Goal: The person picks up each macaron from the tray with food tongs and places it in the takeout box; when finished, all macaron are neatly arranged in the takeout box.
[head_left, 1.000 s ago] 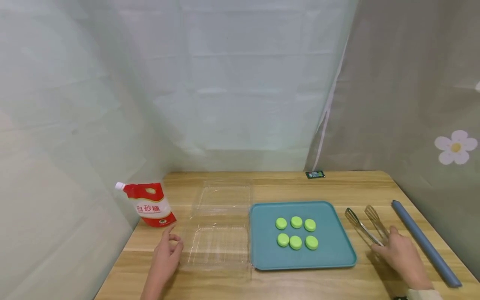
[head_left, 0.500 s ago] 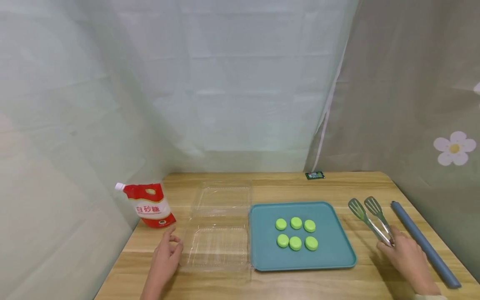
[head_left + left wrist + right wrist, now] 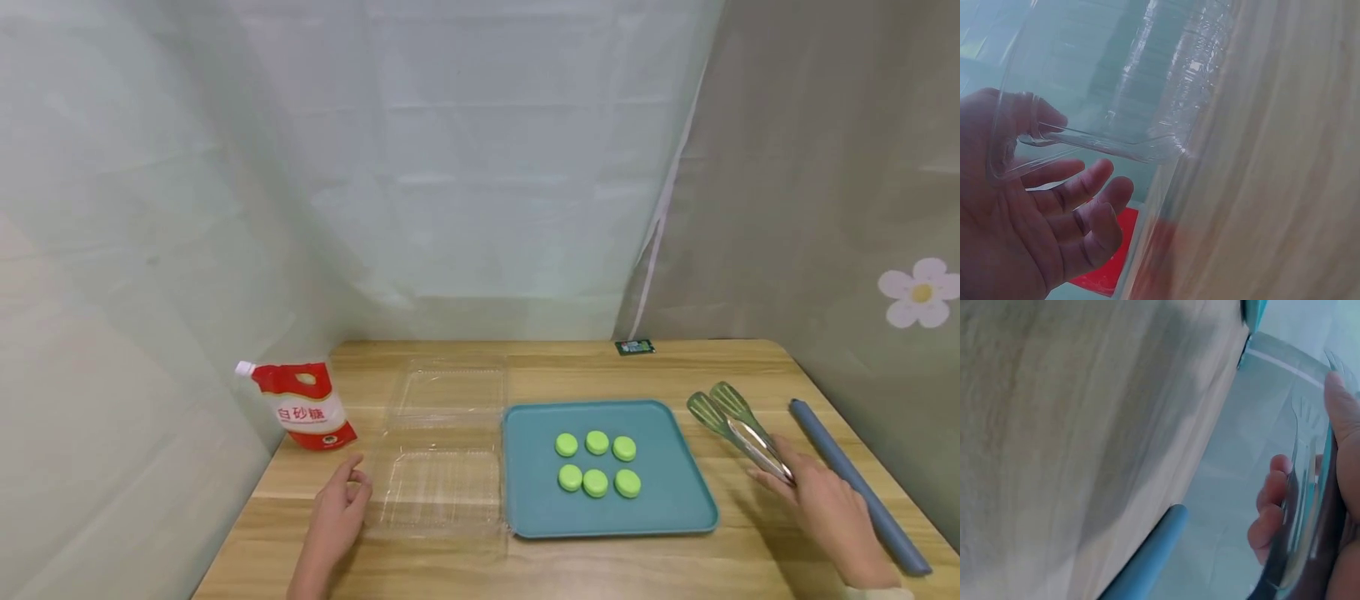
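- Red-and-white spouted bag (image 3: 306, 406), standing at the left of the table (image 3: 555, 567): three large red Chinese characters across its white band read "白砂糖", meaning white granulated sugar.
- Same bag, directly beneath those characters: one line of tiny print, too small to make out.
- Same bag, low on the red part near the bottom: a small round emblem, its details too small to tell.
- Small dark green card (image 3: 635, 347) at the table's back edge: pale printed marks, too small to read.
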Demonstrator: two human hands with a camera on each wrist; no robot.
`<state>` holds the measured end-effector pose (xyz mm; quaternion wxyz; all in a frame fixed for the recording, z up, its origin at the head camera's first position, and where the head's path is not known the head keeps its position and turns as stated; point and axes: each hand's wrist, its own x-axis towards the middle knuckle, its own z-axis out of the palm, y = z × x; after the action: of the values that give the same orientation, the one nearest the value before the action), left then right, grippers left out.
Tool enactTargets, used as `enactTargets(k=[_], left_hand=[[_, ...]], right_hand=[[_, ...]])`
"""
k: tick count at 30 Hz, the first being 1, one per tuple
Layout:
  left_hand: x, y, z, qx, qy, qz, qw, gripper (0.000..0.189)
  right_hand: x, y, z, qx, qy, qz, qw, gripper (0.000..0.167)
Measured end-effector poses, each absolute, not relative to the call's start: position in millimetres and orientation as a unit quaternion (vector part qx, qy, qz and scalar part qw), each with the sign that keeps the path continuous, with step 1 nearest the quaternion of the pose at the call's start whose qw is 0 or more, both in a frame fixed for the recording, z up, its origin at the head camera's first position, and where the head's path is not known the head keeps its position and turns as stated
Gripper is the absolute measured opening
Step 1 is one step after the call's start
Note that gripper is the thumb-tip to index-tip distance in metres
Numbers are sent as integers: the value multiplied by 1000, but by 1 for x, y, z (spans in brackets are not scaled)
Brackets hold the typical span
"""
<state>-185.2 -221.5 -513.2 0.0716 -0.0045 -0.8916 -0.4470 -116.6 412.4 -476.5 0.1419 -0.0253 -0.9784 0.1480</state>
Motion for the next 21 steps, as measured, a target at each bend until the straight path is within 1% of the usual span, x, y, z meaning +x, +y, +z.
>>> enactTargets(k=[2, 6, 8, 10, 13, 17, 21], left_hand=[[-186, -221, -514, -2, -891, -449, 69, 48], [-187, -221, -515, -1, -887, -456, 65, 46], [-187, -221, -516, -2, -885, -460, 68, 44], [-188, -221, -517, -5, -884, -461, 73, 42], [-189, -222, -519, -7, -887, -455, 85, 38], [-187, -223, -520, -5, -888, -449, 95, 31], [-187, -222, -521, 2, -882, -461, 95, 25]], right_hand=[[-117, 411, -475, -13, -978, 146, 150, 61], [-117, 404, -472, 15, -974, 135, 179, 51], [-118, 400, -471, 25, -973, 130, 191, 40], [-120, 397, -471, 29, -974, 126, 187, 33], [-123, 392, -471, 35, -975, 118, 184, 31], [-124, 384, -473, 56, -974, 93, 198, 37], [-124, 375, -472, 65, -976, 76, 195, 41]])
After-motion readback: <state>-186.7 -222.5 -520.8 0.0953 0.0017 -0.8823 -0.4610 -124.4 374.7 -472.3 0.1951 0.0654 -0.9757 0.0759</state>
